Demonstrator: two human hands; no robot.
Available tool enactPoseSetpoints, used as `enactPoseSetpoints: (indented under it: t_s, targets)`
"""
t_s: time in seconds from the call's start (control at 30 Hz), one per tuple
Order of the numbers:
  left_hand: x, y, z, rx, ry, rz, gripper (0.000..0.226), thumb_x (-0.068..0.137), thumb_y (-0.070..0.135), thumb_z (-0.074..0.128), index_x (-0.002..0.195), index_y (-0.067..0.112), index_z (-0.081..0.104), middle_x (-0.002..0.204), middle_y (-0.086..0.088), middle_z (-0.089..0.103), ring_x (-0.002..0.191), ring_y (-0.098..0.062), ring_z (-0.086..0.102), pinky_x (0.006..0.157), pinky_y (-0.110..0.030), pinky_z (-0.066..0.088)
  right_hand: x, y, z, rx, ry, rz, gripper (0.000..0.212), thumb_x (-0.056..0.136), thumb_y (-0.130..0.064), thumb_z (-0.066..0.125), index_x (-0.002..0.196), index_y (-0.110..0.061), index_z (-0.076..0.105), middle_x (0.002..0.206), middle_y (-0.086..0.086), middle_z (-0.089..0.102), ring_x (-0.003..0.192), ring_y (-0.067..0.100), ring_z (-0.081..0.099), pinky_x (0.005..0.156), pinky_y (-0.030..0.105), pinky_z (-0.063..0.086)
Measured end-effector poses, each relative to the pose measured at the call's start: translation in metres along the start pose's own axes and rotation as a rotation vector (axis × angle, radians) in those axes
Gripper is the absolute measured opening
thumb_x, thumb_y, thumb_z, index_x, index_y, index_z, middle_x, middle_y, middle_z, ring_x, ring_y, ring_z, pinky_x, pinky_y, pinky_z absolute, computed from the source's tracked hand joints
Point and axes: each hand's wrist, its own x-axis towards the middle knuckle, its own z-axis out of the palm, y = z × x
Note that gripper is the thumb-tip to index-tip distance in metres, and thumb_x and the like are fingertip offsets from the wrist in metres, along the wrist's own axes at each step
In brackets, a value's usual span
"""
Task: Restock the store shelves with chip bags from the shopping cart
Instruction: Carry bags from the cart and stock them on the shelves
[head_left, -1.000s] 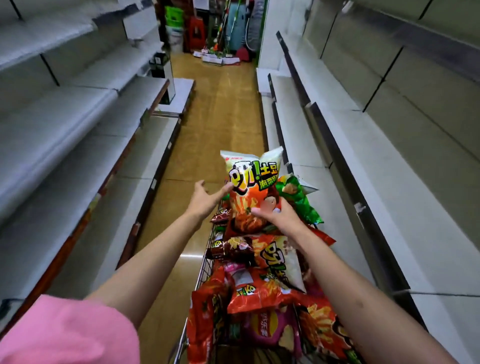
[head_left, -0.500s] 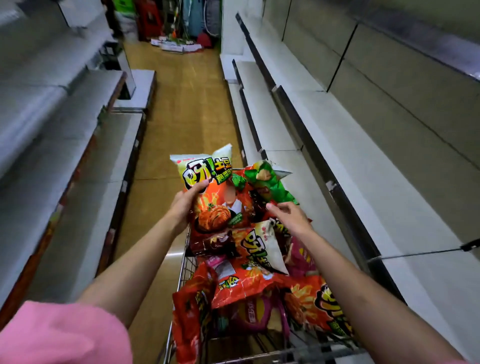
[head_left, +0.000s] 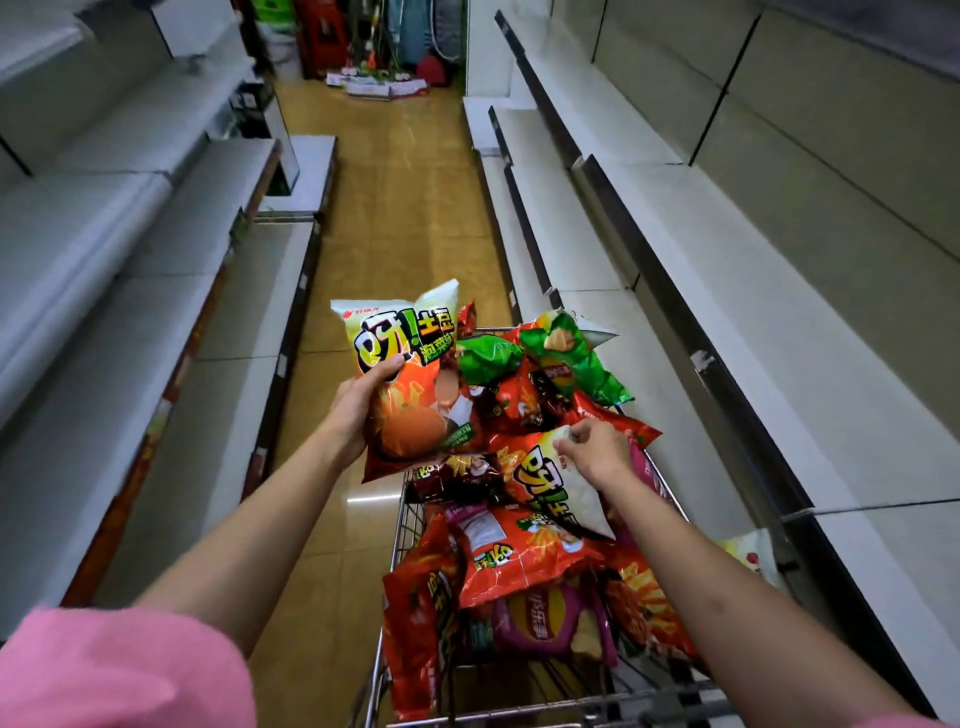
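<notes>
A metal shopping cart stands in the aisle in front of me, piled with several chip bags in red, orange and green. My left hand grips an orange and white chip bag by its left side and holds it upright above the cart's left front corner. My right hand pinches the top corner of a second orange and white bag that lies on the pile. Green bags sit at the cart's far end.
Bare grey shelves run along the right side, close beside the cart. More bare shelves line the left side across a strip of yellow floor. Cleaning goods and boxes stand at the aisle's far end.
My left hand took hold of the upright bag and lifted it to the left. My right hand let that bag go and moved back to pinch another bag on the pile.
</notes>
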Motion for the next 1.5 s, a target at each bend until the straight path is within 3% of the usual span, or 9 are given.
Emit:
enactPoseSetpoints:
  t_s: [0.2,0.33,0.5,0.73,1.0,1.2,1.33,1.4,1.5]
  targets:
    - [-0.013,0.009,0.008,-0.008,-0.049,0.043,0.064,0.051,0.045,0.076,0.104,0.013,0.063,0.105,-0.015,0.067,0.092,-0.03,0.063,0.095,-0.041,0.047,-0.007,-0.011,-0.016,0.059,0.072,-0.028,0.012,0.089,-0.027,0.065,0.092,-0.015,0.063,0.105,0.01,0.068,0.085,0.021,0.057,0.069,0.023,0.036]
    - [-0.025,0.017,0.018,0.015,-0.153,0.065,0.039,0.066,0.036,0.066,0.099,0.014,0.065,0.084,-0.005,0.072,0.078,-0.022,0.067,0.082,-0.033,0.051,-0.018,-0.019,-0.038,0.076,0.123,-0.094,0.022,0.091,-0.027,0.061,0.103,-0.011,0.068,0.107,0.011,0.068,0.101,0.028,0.06,0.073,0.026,0.04]
    - [-0.05,0.029,0.043,0.122,-0.324,0.074,0.055,0.055,0.034,0.074,0.103,0.008,0.064,0.084,-0.007,0.071,0.067,-0.018,0.068,0.064,-0.024,0.056,-0.04,-0.024,-0.075,0.09,0.159,-0.186,0.03,0.091,-0.025,0.054,0.064,-0.014,0.05,0.08,0.011,0.059,0.081,0.026,0.051,0.065,0.031,0.032]
    - [-0.096,0.048,0.09,0.45,-0.577,0.114,0.082,0.043,0.041,0.086,0.109,0.002,0.056,0.095,-0.012,0.068,0.08,-0.025,0.066,0.075,-0.03,0.054,-0.086,-0.021,-0.139,0.207,0.054,-0.449,0.015,0.096,-0.014,0.053,0.099,-0.011,0.066,0.089,0.003,0.063,0.083,0.017,0.058,0.074,0.03,0.04]
    - [-0.183,0.066,0.142,0.759,-0.917,0.034,0.088,0.027,0.057,0.091,0.094,0.01,0.058,0.076,0.004,0.074,0.069,-0.008,0.07,0.067,-0.018,0.053,-0.173,-0.021,-0.194,0.261,-0.102,-0.487,0.033,0.101,-0.017,0.044,0.07,-0.006,0.044,0.063,0.002,0.038,0.05,0.003,0.039,0.043,0.013,0.03]
    - [-0.228,0.063,0.14,0.793,-0.866,0.076,0.09,0.032,0.058,0.09,0.098,0.003,0.061,0.084,-0.003,0.074,0.073,-0.014,0.07,0.074,-0.024,0.055,-0.217,-0.018,-0.209,0.257,-0.105,-0.543,0.022,0.099,-0.024,0.05,0.098,-0.01,0.067,0.083,-0.002,0.064,0.073,0.008,0.058,0.06,0.012,0.046]
    - [-0.241,0.051,0.117,0.448,-0.776,0.107,0.097,0.026,0.047,0.095,0.103,-0.001,0.061,0.087,-0.013,0.073,0.071,-0.021,0.071,0.07,-0.031,0.058,-0.235,-0.014,-0.218,0.411,0.087,-0.552,0.023,0.096,-0.031,0.053,0.105,-0.015,0.067,0.101,-0.001,0.064,0.103,0.015,0.059,0.073,0.018,0.042]
    - [-0.247,0.05,0.108,0.233,-0.707,0.106,0.097,0.019,0.045,0.095,0.1,0.003,0.063,0.083,-0.013,0.073,0.067,-0.023,0.071,0.062,-0.03,0.058,-0.241,-0.009,-0.216,0.407,0.124,-0.549,0.022,0.096,-0.033,0.052,0.111,-0.02,0.062,0.113,0.0,0.062,0.113,0.017,0.055,0.08,0.024,0.04]
    - [-0.258,0.056,0.106,0.133,-0.638,0.189,0.099,0.014,0.048,0.094,0.098,0.006,0.063,0.08,-0.01,0.073,0.065,-0.021,0.07,0.061,-0.027,0.058,-0.254,-0.007,-0.206,0.47,0.017,-0.5,0.06,0.093,-0.045,0.052,0.146,-0.026,0.03,0.135,0.007,0.052,0.123,0.024,0.049,0.088,0.035,0.042]
